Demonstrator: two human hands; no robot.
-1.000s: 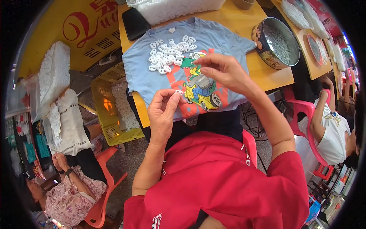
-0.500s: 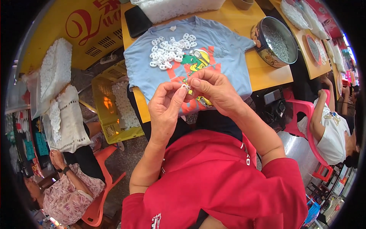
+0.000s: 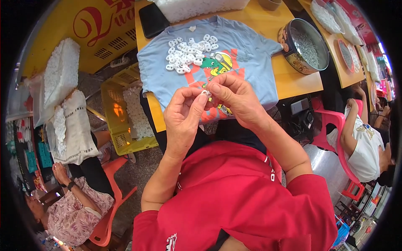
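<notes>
While both hands meet at the centre of the frame, the left hand (image 3: pixel 183 119) and the right hand (image 3: pixel 234 98) pinch one small white plastic piece (image 3: pixel 206 93) between their fingertips, the other fingers curled in loosely. The piece sits above the lower hem of a light blue T-shirt (image 3: pixel 247 54), which is spread flat on a yellow table (image 3: pixel 293 79). The shirt's hem hangs just over the table's near edge, close above the person's red-sleeved lap.

A heap of the same white plastic pieces (image 3: pixel 188 52) lies on the shirt's upper left part, near its collar and well apart from the hands. Between the heap and the hands the printed front of the shirt is open cloth.

At upper right a round metal tin (image 3: pixel 307 46) stands on the table just beside the shirt's sleeve, close to the table's right edge. A black flat object (image 3: pixel 153 19) lies at the shirt's upper left corner.

Left of the table, a yellow crate (image 3: pixel 125 121) holding white pieces stands on the floor. A seated person in a floral top (image 3: pixel 71 213) is at lower left, and another in a white shirt (image 3: pixel 364 146) sits on a pink chair (image 3: pixel 335 129) at right.
</notes>
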